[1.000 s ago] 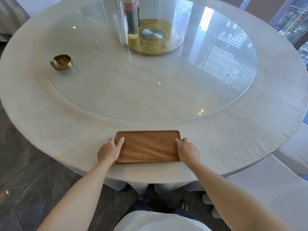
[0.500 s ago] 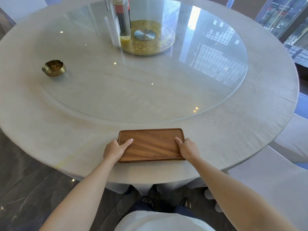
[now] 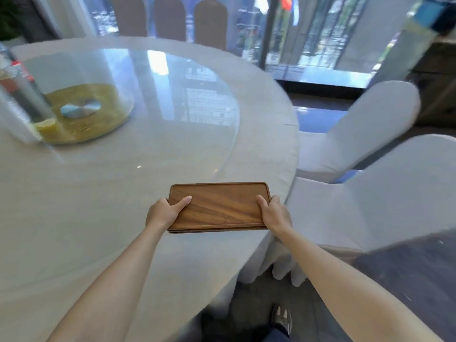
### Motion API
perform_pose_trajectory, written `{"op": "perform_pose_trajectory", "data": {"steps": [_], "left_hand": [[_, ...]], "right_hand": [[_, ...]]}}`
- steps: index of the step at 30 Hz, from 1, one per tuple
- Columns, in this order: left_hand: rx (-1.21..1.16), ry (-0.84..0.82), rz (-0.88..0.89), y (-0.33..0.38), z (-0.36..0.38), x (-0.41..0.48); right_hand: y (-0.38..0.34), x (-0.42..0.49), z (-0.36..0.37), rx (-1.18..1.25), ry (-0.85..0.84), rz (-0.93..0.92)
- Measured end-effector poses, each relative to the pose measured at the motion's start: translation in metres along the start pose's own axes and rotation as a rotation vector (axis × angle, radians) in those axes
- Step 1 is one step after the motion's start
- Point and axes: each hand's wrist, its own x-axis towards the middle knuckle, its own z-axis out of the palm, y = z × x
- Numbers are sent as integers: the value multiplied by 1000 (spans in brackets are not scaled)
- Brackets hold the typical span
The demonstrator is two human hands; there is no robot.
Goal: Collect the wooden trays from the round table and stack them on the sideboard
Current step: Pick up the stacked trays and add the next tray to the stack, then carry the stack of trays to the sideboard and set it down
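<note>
A brown wooden tray (image 3: pixel 219 206) is held level just above the near right part of the round table (image 3: pixel 74 218). A second thin edge shows under its front side, so it may be more than one tray. My left hand (image 3: pixel 164 212) grips its left end with the thumb on top. My right hand (image 3: pixel 274 213) grips its right end the same way. The table has a pale cloth and a glass turntable (image 3: pixel 172 107).
Bottles (image 3: pixel 22 95) stand at the far left on the turntable beside a golden centre disc (image 3: pixel 88 112). Two white-covered chairs (image 3: pixel 365 134) stand right of the table. Brown chair backs (image 3: pixel 170 18) and windows are behind. Dark floor and my shoe (image 3: pixel 281 319) lie below.
The tray has come up off the table in both hands. My view has swung to the right, so the table's right edge and the white chairs now show.
</note>
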Motion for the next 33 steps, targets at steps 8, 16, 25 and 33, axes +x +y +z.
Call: {"op": "perform_pose_trajectory", "data": {"steps": [8,16,25,33], "left_hand": [[73,-210,302,158,91,-8],[103,-377,491,308,205,-61],[111,-506,646,468,364,-138],[66,-630,793,580,494,-210]], "right_hand": [[77,11,-131,89,284,202],[179,18,-265,200,486,326],[309,37,-424,251,661,418],[415,44,-526,297,766,565]]}}
